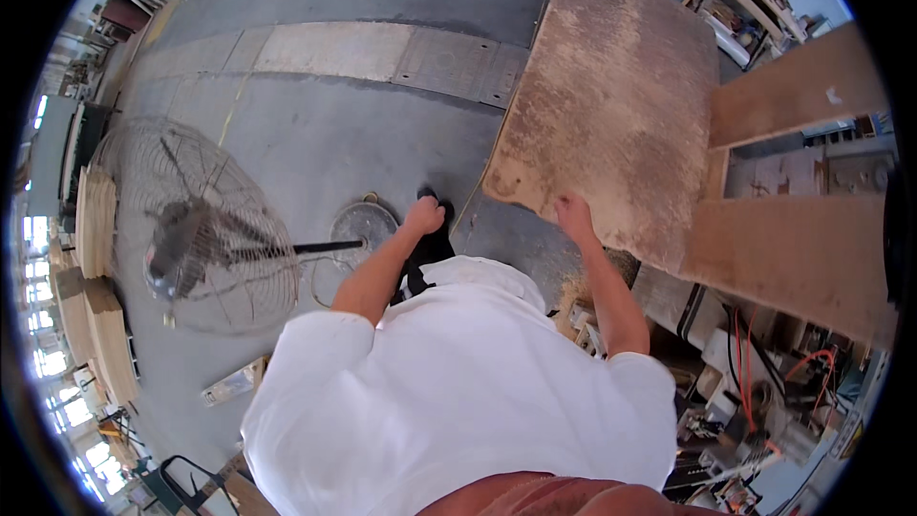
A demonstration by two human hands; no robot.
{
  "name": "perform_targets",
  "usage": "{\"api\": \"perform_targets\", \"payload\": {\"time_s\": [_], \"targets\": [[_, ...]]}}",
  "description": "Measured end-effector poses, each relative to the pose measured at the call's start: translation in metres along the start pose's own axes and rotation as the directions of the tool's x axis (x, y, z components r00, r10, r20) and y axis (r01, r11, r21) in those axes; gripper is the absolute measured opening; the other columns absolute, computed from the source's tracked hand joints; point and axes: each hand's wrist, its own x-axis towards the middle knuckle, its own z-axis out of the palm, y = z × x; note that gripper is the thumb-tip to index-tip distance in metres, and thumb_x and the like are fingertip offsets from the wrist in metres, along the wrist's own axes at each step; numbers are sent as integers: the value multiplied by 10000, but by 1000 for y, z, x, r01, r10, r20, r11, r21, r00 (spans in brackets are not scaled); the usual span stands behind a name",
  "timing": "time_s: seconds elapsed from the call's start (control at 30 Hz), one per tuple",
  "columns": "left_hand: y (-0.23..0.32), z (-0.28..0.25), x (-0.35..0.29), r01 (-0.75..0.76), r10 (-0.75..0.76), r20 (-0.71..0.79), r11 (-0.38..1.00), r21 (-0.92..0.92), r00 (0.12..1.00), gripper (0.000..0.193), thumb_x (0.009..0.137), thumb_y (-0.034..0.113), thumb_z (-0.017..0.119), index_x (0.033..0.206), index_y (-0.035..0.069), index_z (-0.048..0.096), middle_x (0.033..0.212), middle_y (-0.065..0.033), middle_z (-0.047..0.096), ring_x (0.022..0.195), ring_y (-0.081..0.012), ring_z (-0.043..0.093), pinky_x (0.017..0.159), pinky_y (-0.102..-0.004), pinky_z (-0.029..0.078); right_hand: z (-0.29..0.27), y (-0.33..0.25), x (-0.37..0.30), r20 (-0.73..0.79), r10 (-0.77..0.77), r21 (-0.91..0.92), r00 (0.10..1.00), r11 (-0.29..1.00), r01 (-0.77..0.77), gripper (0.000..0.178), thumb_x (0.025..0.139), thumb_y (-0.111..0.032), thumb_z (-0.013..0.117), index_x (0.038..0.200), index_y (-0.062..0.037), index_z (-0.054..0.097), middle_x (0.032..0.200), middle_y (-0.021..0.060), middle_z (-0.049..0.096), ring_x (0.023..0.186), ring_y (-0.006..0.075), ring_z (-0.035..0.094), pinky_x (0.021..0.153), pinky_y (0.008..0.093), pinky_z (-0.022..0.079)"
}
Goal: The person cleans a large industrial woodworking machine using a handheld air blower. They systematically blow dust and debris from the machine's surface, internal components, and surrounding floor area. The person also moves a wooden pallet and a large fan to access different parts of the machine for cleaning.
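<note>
My left hand [425, 217] hangs in front of my left side, its fingers curled in and nothing sticking out of them. Below it show a dark shoe and trouser leg [436, 241]. My right hand [573, 216] is closed, thumb and fingers together, at the near edge of a large worn wooden board tabletop [611, 86]. Whether it touches the board or pinches something small cannot be made out. Pale dust and scuffs cover the board's surface, and its near edge is uneven.
On my left stands a big round cage fan [196, 229] with a round floor base [364, 226]. Brown panels [783, 258] adjoin the board at right. Cluttered tools and orange hoses [748, 382] lie at lower right. Stacked boards [95, 220] stand far left; sawdust [573, 296] lies nearby.
</note>
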Motion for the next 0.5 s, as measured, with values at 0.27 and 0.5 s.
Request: {"api": "perform_targets", "payload": {"time_s": [0.27, 0.5], "targets": [[-15, -87, 267, -285, 219, 368, 949, 135, 904, 314, 791, 270, 504, 844, -3, 649, 969, -258, 602, 922, -406, 576, 805, -480, 464, 93, -71, 151, -294, 235, 284, 926, 947, -150, 208, 825, -157, 567, 934, 11, 622, 729, 112, 629, 688, 187, 612, 630, 316, 475], [-71, -224, 467, -507, 407, 343, 814, 284, 846, 314, 786, 282, 511, 786, -2, 646, 881, -232, 621, 844, -409, 588, 758, -472, 481, 145, -121, 222, -309, 597, 577, 740, 736, -353, 153, 837, -113, 544, 883, 12, 620, 709, 67, 633, 610, 135, 603, 539, 259, 467]]}}
